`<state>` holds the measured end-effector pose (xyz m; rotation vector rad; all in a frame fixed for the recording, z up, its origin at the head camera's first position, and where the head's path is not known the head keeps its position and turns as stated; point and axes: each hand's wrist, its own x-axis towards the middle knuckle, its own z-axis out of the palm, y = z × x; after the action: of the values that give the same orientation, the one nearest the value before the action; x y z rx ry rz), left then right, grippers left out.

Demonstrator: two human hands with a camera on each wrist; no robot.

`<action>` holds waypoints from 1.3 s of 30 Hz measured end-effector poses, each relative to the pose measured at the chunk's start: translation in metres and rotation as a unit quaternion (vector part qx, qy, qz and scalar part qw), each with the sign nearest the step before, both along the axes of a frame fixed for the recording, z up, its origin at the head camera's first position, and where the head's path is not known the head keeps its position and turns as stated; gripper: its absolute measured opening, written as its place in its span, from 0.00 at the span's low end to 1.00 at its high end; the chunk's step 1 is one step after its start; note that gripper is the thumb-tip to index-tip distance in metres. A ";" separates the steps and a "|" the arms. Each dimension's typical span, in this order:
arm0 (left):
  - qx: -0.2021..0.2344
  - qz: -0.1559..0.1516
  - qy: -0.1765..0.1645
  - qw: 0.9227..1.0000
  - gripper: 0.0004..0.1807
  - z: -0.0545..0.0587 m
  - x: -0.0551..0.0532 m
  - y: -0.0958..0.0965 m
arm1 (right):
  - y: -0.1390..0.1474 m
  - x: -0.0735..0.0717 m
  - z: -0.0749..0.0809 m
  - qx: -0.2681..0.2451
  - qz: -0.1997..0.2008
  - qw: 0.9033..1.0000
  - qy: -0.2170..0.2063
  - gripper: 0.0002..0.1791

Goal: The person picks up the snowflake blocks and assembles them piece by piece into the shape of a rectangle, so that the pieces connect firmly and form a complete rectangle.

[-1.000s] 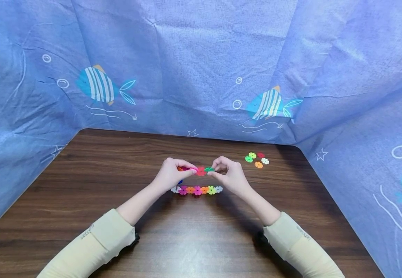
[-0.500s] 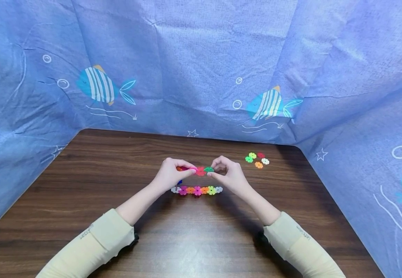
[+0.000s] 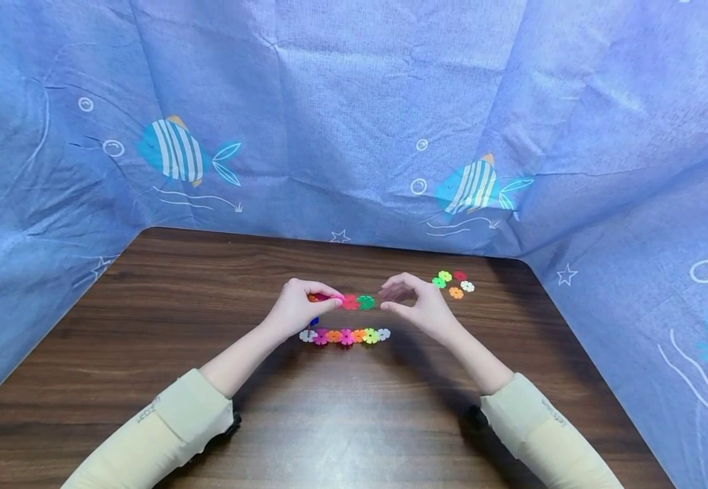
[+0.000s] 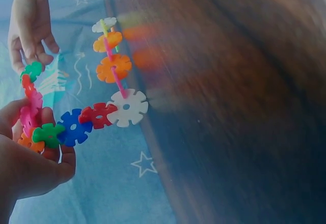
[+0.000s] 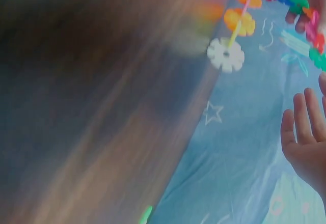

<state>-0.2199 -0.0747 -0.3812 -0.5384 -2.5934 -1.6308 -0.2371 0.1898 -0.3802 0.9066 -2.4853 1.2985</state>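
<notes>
While left fingers (image 3: 319, 288) pinch notched plastic flower chain (image 4: 81, 132), right fingers (image 5: 301, 117) spread beside green end flower (image 3: 367, 303).

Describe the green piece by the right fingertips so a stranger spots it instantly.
Above the dark wooden table, find the left hand pinching a chain of flower-shaped pieces. Follow its upper row past the red piece toward the right hand. The green piece is last: unlike its red neighbour, nothing is linked beyond it.
</notes>
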 end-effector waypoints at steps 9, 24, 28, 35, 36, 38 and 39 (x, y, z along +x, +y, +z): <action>-0.002 -0.004 -0.006 1.000 0.08 -0.001 -0.001 -0.002 | 0.034 -0.010 0.011 0.053 -0.015 0.998 0.012 0.18; -0.002 -0.028 0.008 1.000 0.06 -0.001 -0.002 -0.003 | 0.095 -0.034 0.006 0.131 -0.073 0.988 0.033 0.21; -0.006 -0.026 0.007 1.000 0.06 -0.002 -0.002 -0.003 | 0.110 -0.043 -0.002 0.150 -0.086 0.985 0.017 0.21; -0.012 -0.024 0.008 1.000 0.06 -0.002 -0.002 -0.005 | 0.136 -0.062 -0.016 0.182 -0.101 0.978 0.017 0.22; -0.013 -0.023 0.007 1.000 0.06 -0.002 -0.002 -0.005 | 0.139 -0.064 -0.018 0.186 -0.103 0.977 0.016 0.22; -0.014 -0.022 0.007 1.000 0.07 -0.002 -0.002 -0.005 | 0.146 -0.069 -0.021 0.193 -0.107 0.975 0.010 0.22; -0.014 -0.023 0.008 1.000 0.07 -0.002 -0.002 -0.005 | 0.149 -0.071 -0.023 0.197 -0.108 0.974 0.007 0.22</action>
<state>-0.2220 -0.0800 -0.3829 -0.6148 -2.6148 -1.5982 -0.3082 0.3390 -0.4035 0.6837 -2.7892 0.7436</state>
